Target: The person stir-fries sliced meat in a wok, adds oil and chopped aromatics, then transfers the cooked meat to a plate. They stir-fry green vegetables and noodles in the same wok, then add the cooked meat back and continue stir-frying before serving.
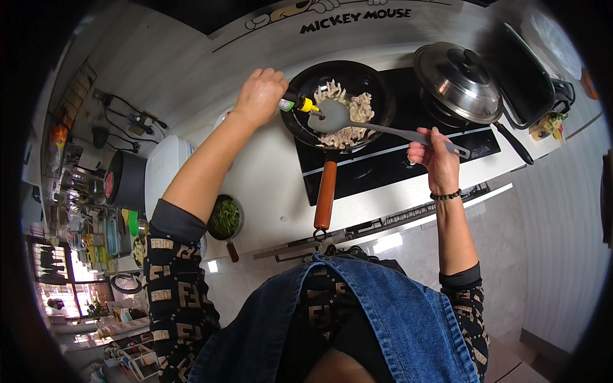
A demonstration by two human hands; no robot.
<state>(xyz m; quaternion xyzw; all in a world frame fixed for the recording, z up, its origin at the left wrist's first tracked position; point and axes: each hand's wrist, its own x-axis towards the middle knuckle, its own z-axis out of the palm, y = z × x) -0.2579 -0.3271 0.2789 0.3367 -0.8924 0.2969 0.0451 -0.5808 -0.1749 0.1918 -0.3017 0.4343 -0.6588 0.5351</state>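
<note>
My left hand (262, 97) grips a dark sauce bottle (297, 102) with a yellow nozzle, tipped over the wok (299, 129). Beneath the nozzle, a little dark liquid sits in the bowl of a grey spatula-like ladle (330, 117). My right hand (437, 155) holds that utensil near the slotted end of its handle. Pale cooked meat strips (361, 107) lie around the utensil's head in the wok. The wok's wooden handle (326, 194) points toward me. Part of the bottle is hidden inside my left hand.
On the right of the black cooktop (383, 174) stands a lidded pan (457, 86), its black handle (513, 142) reaching over the counter's front. A small pot of green vegetables (225, 218) is at the left. Behind my left forearm stands a white container (167, 160).
</note>
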